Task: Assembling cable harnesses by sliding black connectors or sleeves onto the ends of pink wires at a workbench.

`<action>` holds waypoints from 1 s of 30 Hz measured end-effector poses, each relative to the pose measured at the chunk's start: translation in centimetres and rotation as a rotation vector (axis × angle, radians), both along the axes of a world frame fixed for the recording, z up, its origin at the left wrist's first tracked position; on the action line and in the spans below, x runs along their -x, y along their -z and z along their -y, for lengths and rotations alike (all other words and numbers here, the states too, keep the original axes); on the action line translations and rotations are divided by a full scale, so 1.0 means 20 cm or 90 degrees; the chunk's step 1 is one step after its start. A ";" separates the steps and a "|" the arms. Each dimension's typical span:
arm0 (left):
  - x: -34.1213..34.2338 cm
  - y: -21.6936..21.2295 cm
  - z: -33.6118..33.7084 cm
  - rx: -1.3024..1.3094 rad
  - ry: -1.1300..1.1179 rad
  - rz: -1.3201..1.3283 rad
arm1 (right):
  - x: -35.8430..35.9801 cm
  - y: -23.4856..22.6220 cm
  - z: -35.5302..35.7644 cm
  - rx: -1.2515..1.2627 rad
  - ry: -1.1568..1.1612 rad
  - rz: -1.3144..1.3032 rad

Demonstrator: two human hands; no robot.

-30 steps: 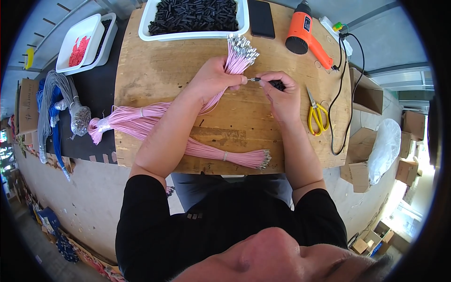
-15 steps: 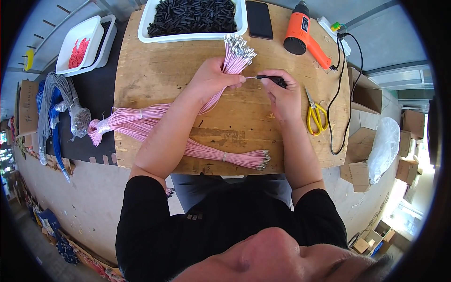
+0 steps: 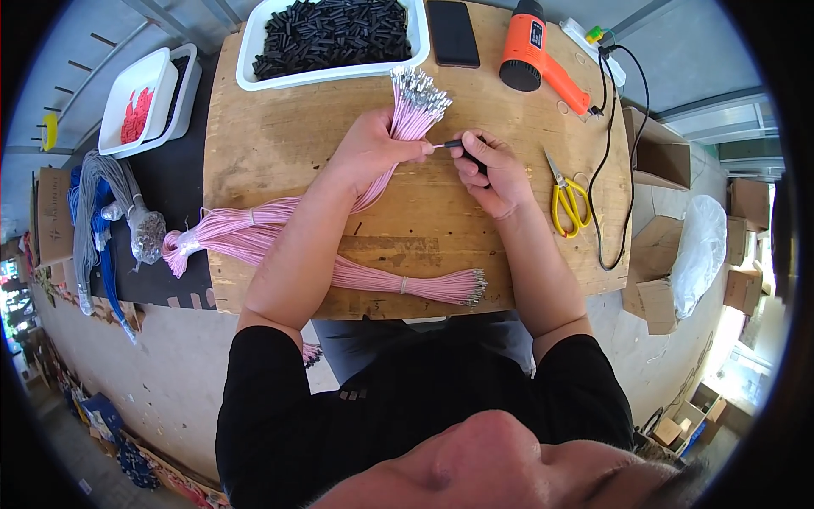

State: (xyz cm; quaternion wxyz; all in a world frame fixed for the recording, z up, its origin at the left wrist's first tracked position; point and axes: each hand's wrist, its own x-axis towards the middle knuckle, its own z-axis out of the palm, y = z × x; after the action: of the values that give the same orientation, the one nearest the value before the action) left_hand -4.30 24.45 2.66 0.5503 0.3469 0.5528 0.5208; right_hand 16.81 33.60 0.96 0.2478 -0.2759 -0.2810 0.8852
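Note:
My left hand (image 3: 373,148) is closed round a bundle of pink wires (image 3: 413,119), whose silvery metal terminals (image 3: 420,89) fan out above it. A single pink wire reaches from its thumb and fingertip toward my right hand (image 3: 493,172). That hand is closed, pinching a short black tube (image 3: 454,144) at the wire's end; the terminal there is hidden. More black tubing shows between its curled fingers. A second tied bundle of pink wires (image 3: 415,286) lies along the near edge, its terminals pointing right.
A white tray of black tubes (image 3: 248,75) stands at the back beside a dark phone (image 3: 454,34). An orange heat gun (image 3: 526,51), its black cord (image 3: 632,182) and yellow-handled scissors (image 3: 566,208) lie right. White trays (image 3: 110,127) and grey wires (image 3: 93,187) are left.
My right hand has turned and its fingers have curled in. The black tube now covers the wire's end, where bare metal showed before. The whole view has shifted slightly.

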 end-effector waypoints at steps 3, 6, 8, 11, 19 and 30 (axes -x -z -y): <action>-0.01 0.01 0.00 -0.013 -0.014 0.008 | 0.00 -0.01 0.00 -0.017 -0.002 -0.007; 0.00 0.01 0.00 -0.015 -0.006 0.006 | 0.00 -0.01 0.01 -0.023 0.003 0.001; -0.01 0.00 0.00 -0.012 -0.004 0.000 | 0.01 -0.01 0.02 -0.035 -0.013 0.019; -0.01 0.00 0.01 -0.004 0.005 0.005 | 0.00 -0.02 0.01 -0.044 -0.001 0.042; -0.02 0.00 0.01 0.011 0.024 -0.037 | -0.04 -0.07 -0.04 -0.138 0.141 0.070; -0.02 0.00 0.01 0.014 0.059 -0.022 | 0.00 -0.08 0.02 -0.148 0.020 0.050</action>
State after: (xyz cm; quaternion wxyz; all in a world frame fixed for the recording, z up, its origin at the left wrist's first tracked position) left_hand -3.95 24.28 2.59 0.5680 0.3748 0.5511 0.4829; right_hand 16.73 33.26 2.63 0.2806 -0.2843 -0.3867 0.8312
